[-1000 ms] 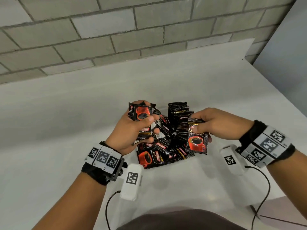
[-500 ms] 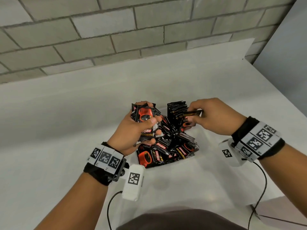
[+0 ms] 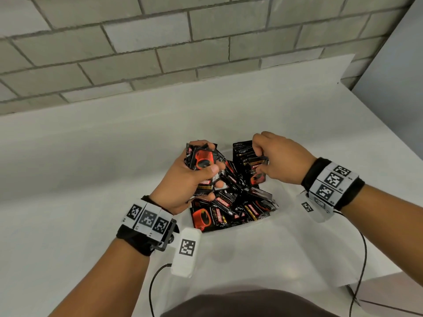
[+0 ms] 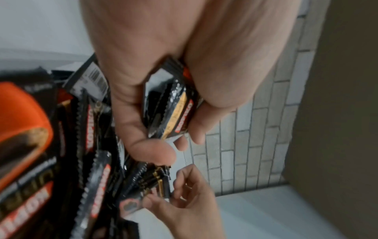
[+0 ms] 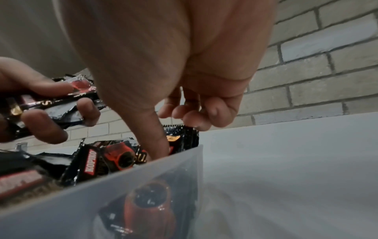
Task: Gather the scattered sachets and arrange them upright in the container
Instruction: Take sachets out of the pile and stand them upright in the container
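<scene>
On table, container (image 5: 131, 182): translucent, frosted
Sachets (image 3: 229, 209): glossy black, red cup print
Left hand (image 3: 183, 181): grips sachet bundle (image 3: 202, 157)
Right hand (image 3: 280, 159): fingers curled over upright sachets; grip unclear

A white table (image 3: 91, 179) stands against a grey brick wall (image 3: 160, 42), a plain grey panel (image 3: 400, 76) at right.

The container (image 5: 143, 182) stands on the table (image 3: 91, 179), which runs back to the wall (image 3: 160, 42) behind the container. Inside the container, a row of upright sachets (image 3: 246, 154) stands in its far right part; loose sachets (image 3: 229, 209) lie heaped in its near part. The left hand (image 3: 183, 181) is over the container's left side with a bundle of sachets (image 3: 202, 157) in it. The right hand (image 3: 281, 156) is over the container's far right part, on the upright row.
</scene>
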Demonstrator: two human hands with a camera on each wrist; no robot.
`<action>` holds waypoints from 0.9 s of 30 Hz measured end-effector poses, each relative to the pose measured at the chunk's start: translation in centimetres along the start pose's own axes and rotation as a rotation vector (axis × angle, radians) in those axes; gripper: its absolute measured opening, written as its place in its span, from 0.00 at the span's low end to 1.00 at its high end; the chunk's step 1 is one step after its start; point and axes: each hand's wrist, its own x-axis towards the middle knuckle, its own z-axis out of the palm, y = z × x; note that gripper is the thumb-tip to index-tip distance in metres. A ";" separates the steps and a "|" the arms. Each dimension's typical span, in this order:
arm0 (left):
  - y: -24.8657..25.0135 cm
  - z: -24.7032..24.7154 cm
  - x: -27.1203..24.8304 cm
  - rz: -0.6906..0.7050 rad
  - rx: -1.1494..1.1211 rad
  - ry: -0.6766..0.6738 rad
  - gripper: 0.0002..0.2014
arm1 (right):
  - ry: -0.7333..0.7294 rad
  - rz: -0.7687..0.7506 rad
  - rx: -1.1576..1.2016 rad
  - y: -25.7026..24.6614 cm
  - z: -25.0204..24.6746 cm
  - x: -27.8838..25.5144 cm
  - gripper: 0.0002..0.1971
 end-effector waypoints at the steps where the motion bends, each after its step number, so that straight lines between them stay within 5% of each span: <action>1: 0.2 0.2 -0.2 0.027 0.106 -0.026 0.20 | -0.006 -0.004 -0.009 0.0 0.1 -0.1 0.20; 6: 1.5 2.7 -0.8 0.105 0.812 -0.316 0.19 | 0.019 0.005 -0.056 0.1 0.2 -0.7 0.14; 11: 1.8 6.0 1.4 0.143 1.309 -0.581 0.23 | 0.026 0.010 0.061 0.3 0.3 -0.9 0.21; 16: 1.4 8.7 4.5 0.104 1.553 -0.772 0.27 | 0.002 -0.006 0.102 0.6 0.3 -0.5 0.24; 27: 1.1 10.1 6.4 -0.007 1.925 -0.882 0.28 | -0.031 -0.015 0.100 1.0 0.1 0.4 0.23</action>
